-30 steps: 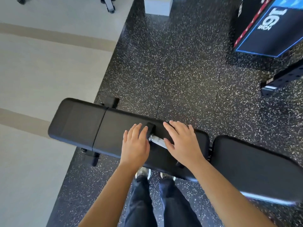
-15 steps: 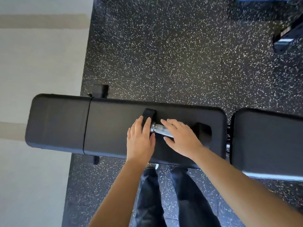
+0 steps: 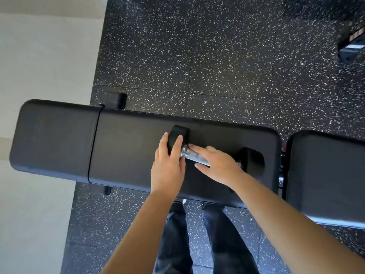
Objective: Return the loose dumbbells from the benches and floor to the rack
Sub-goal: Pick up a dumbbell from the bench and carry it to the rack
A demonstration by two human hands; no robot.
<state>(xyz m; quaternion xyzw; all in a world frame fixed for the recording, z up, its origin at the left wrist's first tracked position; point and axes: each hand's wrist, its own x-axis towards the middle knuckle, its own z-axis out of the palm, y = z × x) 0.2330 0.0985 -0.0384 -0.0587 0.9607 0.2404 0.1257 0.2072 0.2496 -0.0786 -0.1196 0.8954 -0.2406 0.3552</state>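
A dumbbell (image 3: 251, 159) with black hex heads and a chrome handle lies along the black padded bench (image 3: 128, 147) in the head view. My left hand (image 3: 167, 167) rests on its left head, with straight fingers laid over the top. My right hand (image 3: 217, 165) lies across the handle, fingers stretched over the far side and thumb on the near side, hiding most of the bar. The dumbbell sits flat on the pad.
A second black bench pad (image 3: 325, 175) adjoins on the right across a narrow gap. Speckled black rubber flooring (image 3: 197, 56) lies beyond the bench, and pale hard floor (image 3: 39, 56) on the left. A dark piece of equipment (image 3: 351, 48) sits at the top right. My legs stand against the bench's near edge.
The camera has tilted down and closer. My left hand slid further onto the left head. My right hand moved left along the handle, uncovering the right head.
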